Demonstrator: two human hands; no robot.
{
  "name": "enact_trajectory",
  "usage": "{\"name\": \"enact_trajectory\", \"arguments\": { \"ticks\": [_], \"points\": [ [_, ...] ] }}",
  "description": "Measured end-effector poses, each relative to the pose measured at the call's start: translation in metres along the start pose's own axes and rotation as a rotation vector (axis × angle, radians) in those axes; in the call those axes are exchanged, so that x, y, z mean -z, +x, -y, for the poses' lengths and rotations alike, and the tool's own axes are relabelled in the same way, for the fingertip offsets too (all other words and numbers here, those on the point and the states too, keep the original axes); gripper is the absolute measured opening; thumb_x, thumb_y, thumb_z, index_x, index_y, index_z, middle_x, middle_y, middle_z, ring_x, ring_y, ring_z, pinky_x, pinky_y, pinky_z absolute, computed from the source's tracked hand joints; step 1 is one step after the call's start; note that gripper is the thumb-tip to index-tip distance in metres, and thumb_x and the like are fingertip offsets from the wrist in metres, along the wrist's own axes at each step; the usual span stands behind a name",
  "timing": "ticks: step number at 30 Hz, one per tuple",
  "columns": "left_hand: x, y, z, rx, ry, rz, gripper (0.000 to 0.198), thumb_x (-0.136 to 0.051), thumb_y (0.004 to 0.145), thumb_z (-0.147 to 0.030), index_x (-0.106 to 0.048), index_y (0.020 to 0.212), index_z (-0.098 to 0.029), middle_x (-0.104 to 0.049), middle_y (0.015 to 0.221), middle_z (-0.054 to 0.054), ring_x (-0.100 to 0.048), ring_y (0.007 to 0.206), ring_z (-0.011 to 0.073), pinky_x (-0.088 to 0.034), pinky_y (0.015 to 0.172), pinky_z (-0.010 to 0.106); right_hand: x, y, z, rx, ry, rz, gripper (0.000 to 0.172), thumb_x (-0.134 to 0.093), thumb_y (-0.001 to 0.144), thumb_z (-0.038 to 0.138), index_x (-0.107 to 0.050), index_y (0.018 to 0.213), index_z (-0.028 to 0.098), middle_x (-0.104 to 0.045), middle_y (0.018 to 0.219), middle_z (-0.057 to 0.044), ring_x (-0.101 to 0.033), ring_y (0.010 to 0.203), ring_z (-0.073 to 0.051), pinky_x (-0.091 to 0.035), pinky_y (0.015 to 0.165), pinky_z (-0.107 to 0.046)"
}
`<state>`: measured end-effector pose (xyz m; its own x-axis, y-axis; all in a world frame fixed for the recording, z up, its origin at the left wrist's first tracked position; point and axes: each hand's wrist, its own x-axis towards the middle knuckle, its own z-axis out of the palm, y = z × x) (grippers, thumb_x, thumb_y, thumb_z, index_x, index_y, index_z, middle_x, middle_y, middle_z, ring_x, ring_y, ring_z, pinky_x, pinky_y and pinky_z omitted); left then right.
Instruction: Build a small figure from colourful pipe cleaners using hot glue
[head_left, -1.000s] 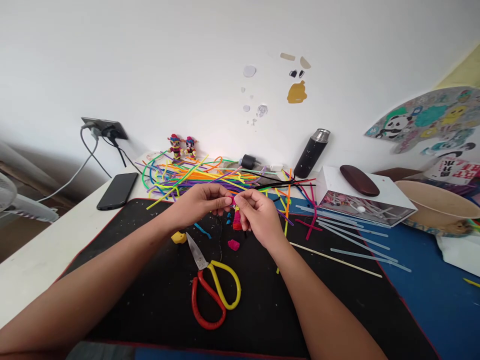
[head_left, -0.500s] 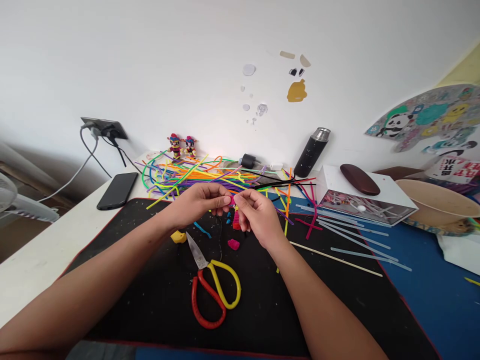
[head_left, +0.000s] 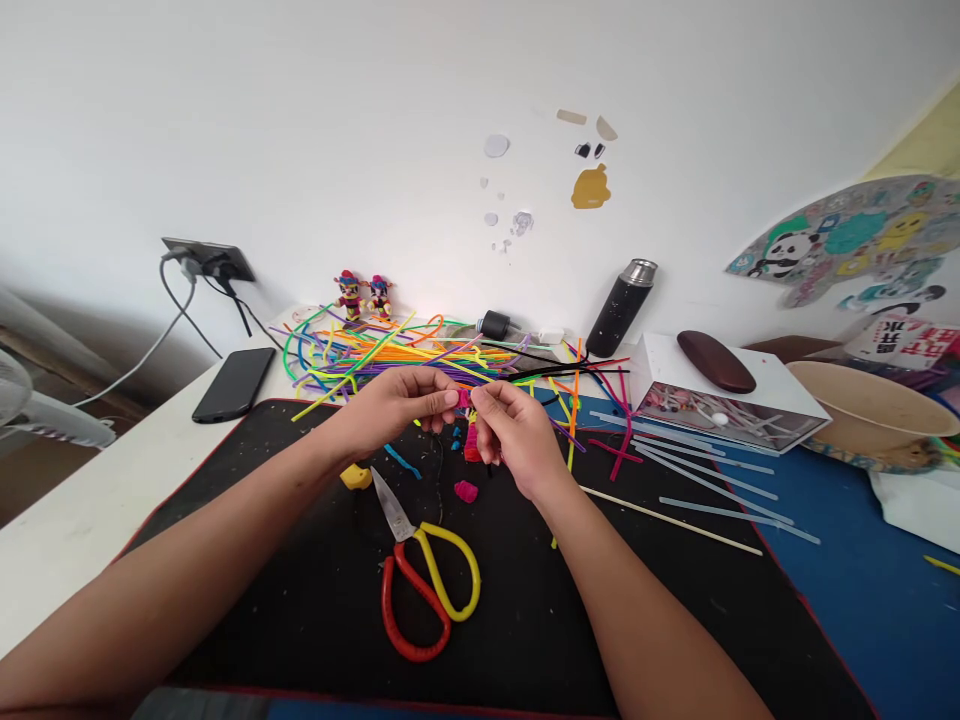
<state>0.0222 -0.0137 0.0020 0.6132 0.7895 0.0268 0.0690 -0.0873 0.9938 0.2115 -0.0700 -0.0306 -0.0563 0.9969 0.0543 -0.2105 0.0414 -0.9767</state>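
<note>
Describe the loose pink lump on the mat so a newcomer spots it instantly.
On the black mat, find the big scissors. Just beyond their yellow handle lies a short, plump pink lump. Unlike the pink piece pinched between the left hand and right hand, it lies loose; unlike the thin blue strip, it is compact.

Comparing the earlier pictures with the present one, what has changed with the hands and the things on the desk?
Slightly more of the small pink piece seems to show between the fingertips of the left hand and right hand. Nothing was visibly let go or newly taken; both hands still pinch it. The scissors, pink roll and phone stayed in place.
</note>
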Motion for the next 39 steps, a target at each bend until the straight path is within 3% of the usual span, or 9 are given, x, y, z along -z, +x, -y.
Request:
{"name": "enact_trajectory", "arguments": {
  "ticks": [16, 22, 34, 39],
  "points": [
    [-0.002, 0.000, -0.004, 0.008, 0.065, -0.027, 0.047, -0.083, 0.081, -0.062, -0.070, 0.082, -0.017, -0.069, 0.073, 0.001, -0.059, 0.064, 0.0131, -0.051, 0.064, 0.026, 0.000, -0.001, 0.000, -0.008, -0.006, 0.009, 0.044, -0.076, 0.087, 0.062, -0.060, 0.084, 0.021, -0.056, 0.050, 0.008, -0.048, 0.035, -0.009, -0.030, 0.034, -0.018],
    [-0.002, -0.001, -0.004, 0.016, 0.058, 0.007, 0.046, -0.082, 0.081, -0.061, -0.070, 0.085, -0.017, -0.069, 0.075, 0.001, -0.060, 0.065, 0.0135, -0.051, 0.064, 0.027, 0.000, 0.000, -0.001, -0.001, -0.038, 0.025, 0.043, -0.076, 0.087, 0.061, -0.060, 0.083, 0.022, -0.055, 0.049, 0.008, -0.048, 0.035, -0.009, -0.030, 0.034, -0.019],
    [0.002, -0.001, 0.002, 0.059, 0.152, 0.124, 0.036, -0.078, 0.087, -0.054, -0.073, 0.092, -0.018, -0.070, 0.081, 0.001, -0.061, 0.072, 0.0149, -0.050, 0.069, 0.027, 0.006, 0.003, 0.001, 0.041, 0.023, -0.087, 0.044, -0.078, 0.085, 0.062, -0.061, 0.083, 0.021, -0.054, 0.049, 0.008, -0.048, 0.036, -0.009, -0.032, 0.034, -0.019],
    [0.010, -0.001, -0.001, -0.018, 0.119, -0.011, 0.038, -0.080, 0.086, -0.056, -0.072, 0.089, -0.018, -0.069, 0.078, 0.001, -0.060, 0.070, 0.0143, -0.050, 0.069, 0.027, 0.008, 0.004, -0.001, 0.062, 0.000, -0.131, 0.044, -0.077, 0.086, 0.063, -0.062, 0.084, 0.022, -0.052, 0.049, 0.009, -0.047, 0.036, -0.009, -0.032, 0.035, -0.020]
  ]
}}
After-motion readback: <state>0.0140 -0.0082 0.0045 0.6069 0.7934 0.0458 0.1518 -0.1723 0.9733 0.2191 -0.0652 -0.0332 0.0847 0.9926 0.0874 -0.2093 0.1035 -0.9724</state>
